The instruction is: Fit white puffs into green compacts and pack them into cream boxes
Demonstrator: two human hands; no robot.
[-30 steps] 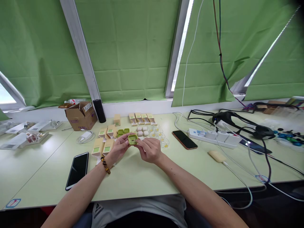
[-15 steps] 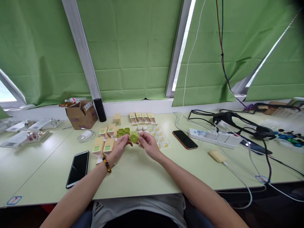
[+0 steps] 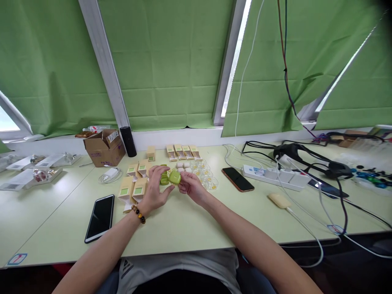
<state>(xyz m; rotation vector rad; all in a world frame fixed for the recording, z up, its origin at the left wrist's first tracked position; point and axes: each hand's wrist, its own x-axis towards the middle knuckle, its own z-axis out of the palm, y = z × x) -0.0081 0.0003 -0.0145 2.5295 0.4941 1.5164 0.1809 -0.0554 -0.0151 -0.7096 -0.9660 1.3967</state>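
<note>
At centre frame, the left hand (image 3: 155,195) was seen with thumb and fingers apart; just to its right, the green case (image 3: 174,177) (squarish, no long axis discernible) was pinched by the nearer right hand (image 3: 193,188).

Daylight enters at gaps (image 3: 235,59) beside the blinds (image 3: 165,61); gaps overexposed. Surface (image 3: 183,228): bright, evenly lit. Area below (image 3: 352,271): dark. Upper right corner: darkened, blurred. Edges: stretched.

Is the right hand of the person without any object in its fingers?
No, the right hand is pinching a rounded-square green container by its edge.
</note>
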